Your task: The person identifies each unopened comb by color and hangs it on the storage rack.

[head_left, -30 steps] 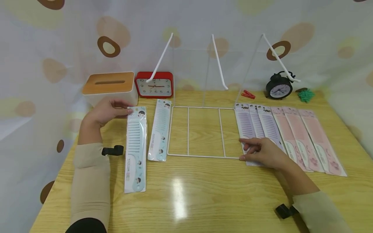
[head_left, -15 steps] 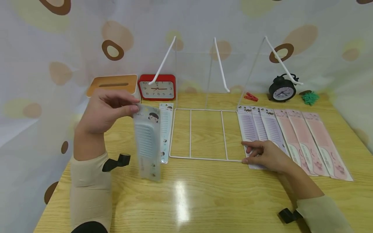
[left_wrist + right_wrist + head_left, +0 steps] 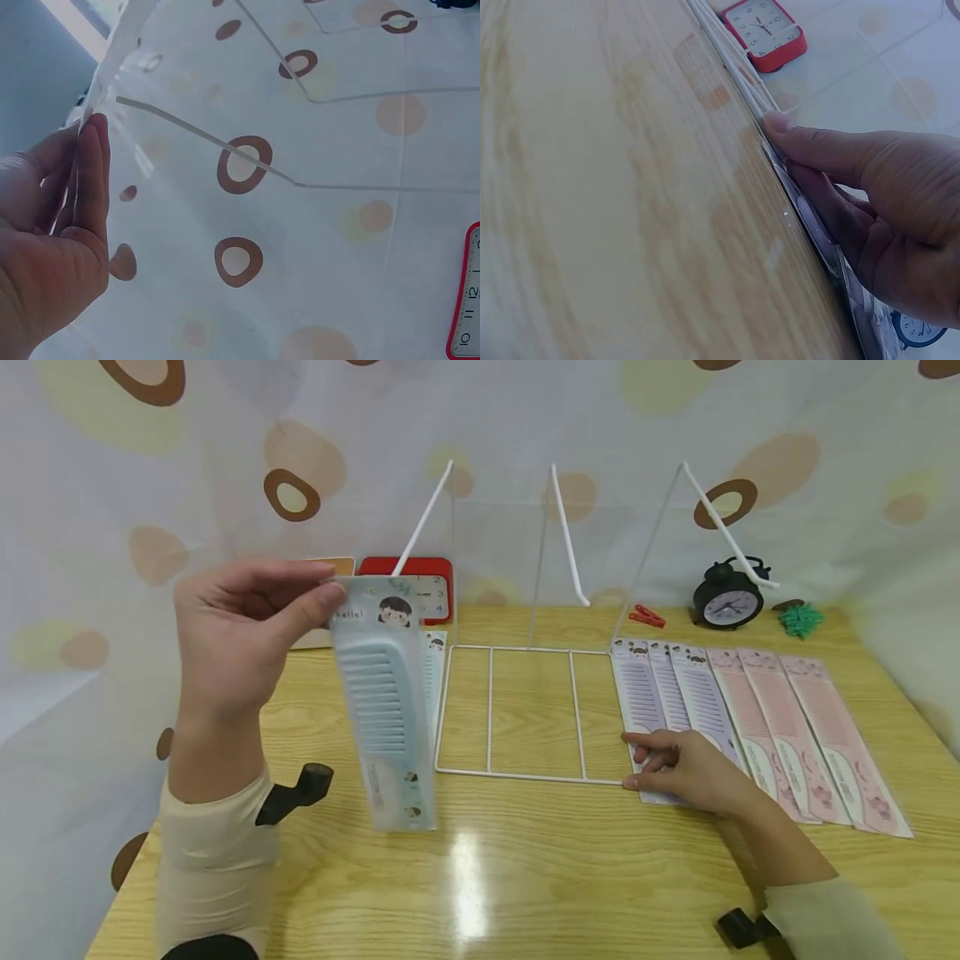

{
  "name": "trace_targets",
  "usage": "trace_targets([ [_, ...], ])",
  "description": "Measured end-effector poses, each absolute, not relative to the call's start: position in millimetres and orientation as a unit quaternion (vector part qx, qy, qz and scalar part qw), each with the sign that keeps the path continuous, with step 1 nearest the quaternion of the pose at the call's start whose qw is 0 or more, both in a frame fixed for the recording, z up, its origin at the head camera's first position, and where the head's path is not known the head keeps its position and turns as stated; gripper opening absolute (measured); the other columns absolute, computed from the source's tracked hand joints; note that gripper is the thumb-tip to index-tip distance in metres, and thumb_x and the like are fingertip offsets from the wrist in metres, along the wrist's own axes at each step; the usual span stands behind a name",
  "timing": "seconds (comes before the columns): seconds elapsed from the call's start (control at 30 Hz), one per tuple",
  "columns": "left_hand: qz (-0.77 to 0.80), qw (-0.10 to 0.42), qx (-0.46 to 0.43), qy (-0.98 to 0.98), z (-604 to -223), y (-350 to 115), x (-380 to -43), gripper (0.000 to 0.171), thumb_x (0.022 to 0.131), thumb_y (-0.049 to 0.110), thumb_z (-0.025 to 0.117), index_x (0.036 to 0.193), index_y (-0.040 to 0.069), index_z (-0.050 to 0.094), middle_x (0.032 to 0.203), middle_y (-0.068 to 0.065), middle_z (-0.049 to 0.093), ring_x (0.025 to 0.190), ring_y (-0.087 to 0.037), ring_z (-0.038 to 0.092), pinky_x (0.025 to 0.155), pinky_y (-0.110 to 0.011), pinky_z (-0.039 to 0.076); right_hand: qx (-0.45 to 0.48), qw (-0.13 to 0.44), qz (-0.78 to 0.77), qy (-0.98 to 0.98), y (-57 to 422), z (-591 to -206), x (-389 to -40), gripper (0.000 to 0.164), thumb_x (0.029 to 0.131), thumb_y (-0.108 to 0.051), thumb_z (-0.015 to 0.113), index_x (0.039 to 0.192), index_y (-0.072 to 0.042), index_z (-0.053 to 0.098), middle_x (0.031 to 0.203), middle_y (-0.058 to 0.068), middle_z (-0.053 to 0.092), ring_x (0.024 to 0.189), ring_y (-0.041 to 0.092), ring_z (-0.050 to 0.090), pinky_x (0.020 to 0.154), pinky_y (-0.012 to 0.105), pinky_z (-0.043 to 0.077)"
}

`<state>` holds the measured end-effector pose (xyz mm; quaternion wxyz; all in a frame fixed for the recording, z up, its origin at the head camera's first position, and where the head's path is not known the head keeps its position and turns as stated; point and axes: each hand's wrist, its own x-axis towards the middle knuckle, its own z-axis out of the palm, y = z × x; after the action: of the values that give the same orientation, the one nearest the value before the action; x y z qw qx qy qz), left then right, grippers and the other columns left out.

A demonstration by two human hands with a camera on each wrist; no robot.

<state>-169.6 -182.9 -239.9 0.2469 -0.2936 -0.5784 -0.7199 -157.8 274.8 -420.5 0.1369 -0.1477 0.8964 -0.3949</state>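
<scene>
My left hand [image 3: 236, 643] pinches the top corner of a light blue packaged comb [image 3: 375, 702], which hangs raised over the table. Its top overlaps the left prong [image 3: 423, 518] of a white wire rack [image 3: 536, 777] in the head view. In the left wrist view the package [image 3: 109, 71] shows nearly edge-on near that prong's tip [image 3: 135, 103]. My right hand [image 3: 697, 768] holds the rack's front right corner, thumb at the wire, fingers curled. Under it lie several purple packaged combs [image 3: 639, 681]. Another light blue comb [image 3: 434, 668] is partly hidden behind the raised one.
Pink packaged combs [image 3: 828, 718] lie at the right. Along the back stand a red clock [image 3: 442, 602], a black alarm clock [image 3: 727, 602], a red clip [image 3: 647, 616] and a green tuft [image 3: 800, 620]. A wood-topped box [image 3: 341, 566] is mostly hidden behind my left hand.
My left hand has lifted the light blue comb off the table and brought it up and slightly right, toward the left prong. The right hand has stayed at the rack's corner.
</scene>
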Motion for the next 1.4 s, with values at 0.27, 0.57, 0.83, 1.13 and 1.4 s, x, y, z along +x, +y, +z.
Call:
trace_targets([
  [0.27, -0.731, 0.198, -0.279, -0.59, -237, -186, -183, 0.017, 0.079, -0.016, 0.073, 0.096, -0.017, 0.072, 0.088, -0.01, 0.078, 0.071, -0.018, 0.073, 0.069, -0.028, 0.06, -0.148, 0.132, -0.394, 0.897, 275, -420, -156, 0.068, 0.082, -0.026, 0.083, 0.138, 0.001, 0.057, 0.099, 0.005, 0.066, 0.075, 0.003, 0.061, 0.064, 0.021, 0.047],
  [0.57, -0.743, 0.177, -0.282, -0.581, -239, -182, -184, 0.018, 0.077, -0.019, 0.073, 0.095, -0.016, 0.072, 0.084, -0.012, 0.077, 0.069, -0.019, 0.073, 0.068, -0.03, 0.061, -0.156, 0.132, -0.396, 0.895, 275, -423, -157, 0.067, 0.083, -0.027, 0.082, 0.138, 0.001, 0.057, 0.101, 0.005, 0.066, 0.077, 0.004, 0.064, 0.066, 0.02, 0.049],
  [0.83, -0.719, 0.196, -0.267, -0.611, -240, -178, -187, 0.015, 0.079, -0.015, 0.074, 0.094, -0.016, 0.073, 0.082, -0.006, 0.077, 0.067, -0.015, 0.071, 0.067, -0.031, 0.061, -0.157, 0.123, -0.401, 0.894, 274, -424, -156, 0.066, 0.082, -0.026, 0.083, 0.136, 0.002, 0.059, 0.098, 0.006, 0.065, 0.075, 0.004, 0.063, 0.065, 0.02, 0.047],
  [1.13, -0.713, 0.155, -0.21, -0.651, -241, -173, -214, 0.014, 0.082, -0.004, 0.077, 0.096, 0.0, 0.079, 0.084, -0.004, 0.076, 0.068, -0.014, 0.069, 0.068, -0.025, 0.059, -0.138, 0.123, -0.416, 0.89, 276, -426, -158, 0.064, 0.08, -0.027, 0.085, 0.134, -0.002, 0.062, 0.096, 0.005, 0.067, 0.071, 0.006, 0.062, 0.063, 0.021, 0.048],
  [1.4, -0.707, 0.093, -0.183, -0.677, -233, -166, -258, 0.023, 0.082, 0.009, 0.082, 0.102, -0.002, 0.076, 0.091, -0.006, 0.073, 0.08, -0.02, 0.07, 0.076, -0.025, 0.059, -0.124, 0.141, -0.44, 0.878, 278, -427, -160, 0.064, 0.08, -0.027, 0.085, 0.134, -0.003, 0.062, 0.098, 0.009, 0.067, 0.071, 0.006, 0.061, 0.065, 0.02, 0.048],
])
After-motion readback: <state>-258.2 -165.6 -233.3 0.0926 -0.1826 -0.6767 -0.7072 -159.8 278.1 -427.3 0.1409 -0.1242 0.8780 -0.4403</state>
